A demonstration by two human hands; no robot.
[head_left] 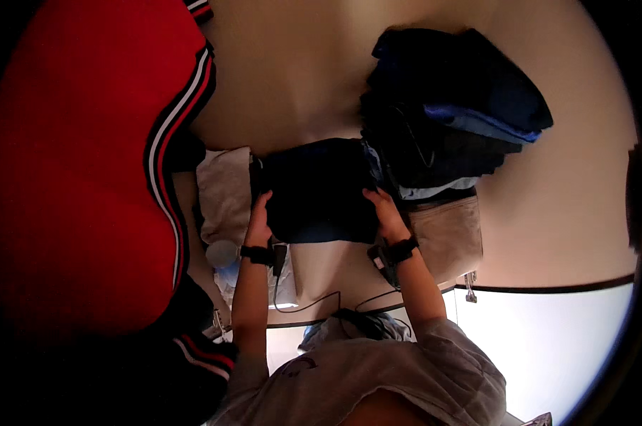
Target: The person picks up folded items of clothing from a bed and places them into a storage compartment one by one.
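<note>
A folded dark garment (pixel 321 191) lies across the middle of the view, held at both sides. My left hand (pixel 259 218) grips its left edge, thumb on top and the other fingers hidden. On the opposite edge, my right hand (pixel 387 213) holds it the same way. Both wrists wear black straps with small cabled devices. Right of the garment, close to my right hand, rises a tall stack of folded dark clothes (pixel 448 106) with a blue layer in it. A beige folded cloth (pixel 225 194) lies beside my left hand.
A brown folded garment (pixel 448 234) lies under the stack's near end. A clear plastic bottle or cup (pixel 223 254) stands by my left wrist, near a plastic-wrapped item (pixel 283 287). A large red garment with striped trim (pixel 86 160) fills the left side. Metal clips (pixel 470 287) sit at the table's near edge.
</note>
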